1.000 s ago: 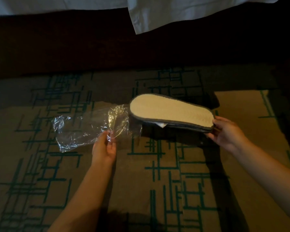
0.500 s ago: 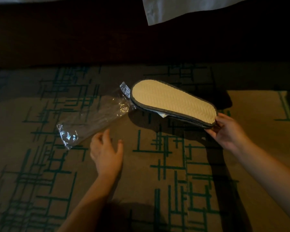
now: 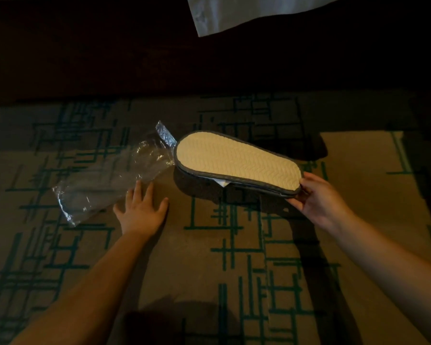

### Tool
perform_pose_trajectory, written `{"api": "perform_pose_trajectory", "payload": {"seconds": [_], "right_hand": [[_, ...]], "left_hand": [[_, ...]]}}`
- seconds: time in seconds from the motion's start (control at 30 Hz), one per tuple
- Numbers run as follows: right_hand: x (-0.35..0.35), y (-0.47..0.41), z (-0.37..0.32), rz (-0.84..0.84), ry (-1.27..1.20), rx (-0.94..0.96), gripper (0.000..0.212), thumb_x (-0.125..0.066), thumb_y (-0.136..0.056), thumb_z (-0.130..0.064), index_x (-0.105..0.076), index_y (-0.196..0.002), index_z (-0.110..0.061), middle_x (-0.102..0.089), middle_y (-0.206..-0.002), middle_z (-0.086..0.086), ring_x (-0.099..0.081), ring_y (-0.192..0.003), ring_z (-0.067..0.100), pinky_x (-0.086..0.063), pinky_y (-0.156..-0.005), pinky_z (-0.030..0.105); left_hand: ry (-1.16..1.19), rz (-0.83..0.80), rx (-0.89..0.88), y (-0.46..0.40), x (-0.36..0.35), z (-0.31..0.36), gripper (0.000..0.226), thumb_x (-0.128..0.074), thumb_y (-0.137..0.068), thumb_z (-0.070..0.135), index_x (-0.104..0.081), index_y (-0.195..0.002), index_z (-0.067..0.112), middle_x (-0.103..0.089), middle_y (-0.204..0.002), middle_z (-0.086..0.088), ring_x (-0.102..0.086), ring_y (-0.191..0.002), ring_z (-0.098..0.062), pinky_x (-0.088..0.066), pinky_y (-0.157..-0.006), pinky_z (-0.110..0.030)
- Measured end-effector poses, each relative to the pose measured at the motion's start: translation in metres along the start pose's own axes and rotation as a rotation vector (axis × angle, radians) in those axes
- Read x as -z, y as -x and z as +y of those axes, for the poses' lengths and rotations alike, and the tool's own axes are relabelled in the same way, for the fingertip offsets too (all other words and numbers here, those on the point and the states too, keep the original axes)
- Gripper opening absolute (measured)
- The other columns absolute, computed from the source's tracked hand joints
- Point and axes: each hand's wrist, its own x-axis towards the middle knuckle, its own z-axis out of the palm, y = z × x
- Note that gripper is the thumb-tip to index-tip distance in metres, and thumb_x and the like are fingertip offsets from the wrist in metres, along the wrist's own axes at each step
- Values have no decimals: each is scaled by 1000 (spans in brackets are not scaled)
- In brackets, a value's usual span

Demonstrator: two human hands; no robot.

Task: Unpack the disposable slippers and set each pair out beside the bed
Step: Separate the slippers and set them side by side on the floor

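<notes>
A flat pair of disposable slippers (image 3: pixel 237 162), cream sole up with a grey rim, hangs just above the carpet. My right hand (image 3: pixel 319 199) grips its near heel end. The empty clear plastic wrapper (image 3: pixel 110 175) lies crumpled on the carpet to the left, its mouth touching the slippers' toe end. My left hand (image 3: pixel 142 210) is spread flat with straight fingers over the carpet, its fingertips at the wrapper's near edge. A bit of white paper shows under the slippers' rim.
The dark bed base (image 3: pixel 159 58) runs across the top, with a white sheet corner (image 3: pixel 234 11) hanging over it. Patterned beige carpet (image 3: pixel 209 270) with green lines fills the floor.
My left hand has let go of the wrapper, which dropped flat onto the carpet. The hand spread out beside it. The slippers stayed in my right hand.
</notes>
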Motion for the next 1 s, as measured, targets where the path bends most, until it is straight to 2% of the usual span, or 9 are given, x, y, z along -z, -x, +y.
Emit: {"api": "perform_pose_trajectory", "payload": {"seconds": [0.1, 0.27, 0.33, 0.4, 0.53, 0.63, 0.77, 0.9, 1.0], "right_hand": [[-5, 2, 0, -21, 9, -1, 23, -39, -96, -6, -56, -110, -14, -64, -97, 6, -66, -83, 18, -58, -50, 26], [-13, 8, 2, -20, -6, 6, 38, -41, -95, -5, -42, -133, -13, -62, -102, 7, -62, -90, 20, -61, -54, 30], [-16, 12, 2, -30, -22, 0, 38, -41, -95, -5, -43, -132, -12, -63, -102, 8, -63, -90, 21, -60, -56, 32], [-20, 15, 3, -41, -39, -15, 34, -41, -95, -5, -47, -128, -12, -63, -101, 7, -63, -90, 22, -60, -60, 35], [-31, 25, 16, -27, -11, -14, 22, -42, -94, -4, -55, -98, -22, -65, -95, 4, -64, -84, 20, -58, -65, 38], [-37, 33, 29, -63, 16, -16, 25, -43, -93, -3, -54, -94, -25, -66, -92, 3, -65, -79, 19, -60, -62, 34], [-38, 43, 35, -41, 62, -9, 26, -45, -92, -2, -53, -92, -27, -67, -93, 5, -66, -76, 16, -58, -61, 30], [-30, 49, 37, 168, 871, 430, 51, -69, -80, -14, -47, -124, -27, -50, -126, 4, -50, -105, 15, -46, -88, 32], [-27, 51, 33, 41, 1386, 843, 71, -74, -72, -31, -43, -135, -24, -40, -139, 4, -34, -129, 22, -34, -105, 37]], "left_hand": [[26, 184, 15, 6, 6, 1, 53, -38, -91, 48, -38, -138, 22, -5, -159, -6, -4, -145, -28, -9, -113, -60], [320, 363, 95, 34, 5, 24, 56, -52, -88, 36, -36, -139, 18, -11, -158, -10, -10, -145, -28, -13, -115, -57], [789, 261, 91, 52, 5, 49, 55, -55, -87, 31, -37, -137, 20, -32, -149, -9, -34, -135, -23, -42, -103, -42], [1158, 19, 77, 70, 5, 82, 45, -56, -87, 28, -45, -130, 23, -52, -132, -3, -52, -119, -16, -49, -85, -23], [1627, -330, 197, 82, -2, 149, 33, -60, -85, 22, -54, -118, 21, -65, -113, -3, -63, -103, -14, -48, -94, -31], [1895, -320, 368, 81, -6, 173, 36, -59, -87, 12, -47, -121, 16, -66, -101, -6, -64, -93, -15, -48, -92, -33], [1913, -225, 403, 80, -12, 172, 38, -57, -87, 6, -45, -123, 13, -67, -100, -8, -65, -97, -19, -55, -83, -32], [1773, -151, 371, 80, -13, 165, 35, -60, -85, 10, -50, -118, 18, -70, -93, 1, -70, -85, -9, -58, -64, -23], [1676, -179, 291, 80, -15, 165, 30, -61, -85, 12, -51, -112, 21, -75, -82, 1, -72, -78, -6, -56, -59, -20]]}}
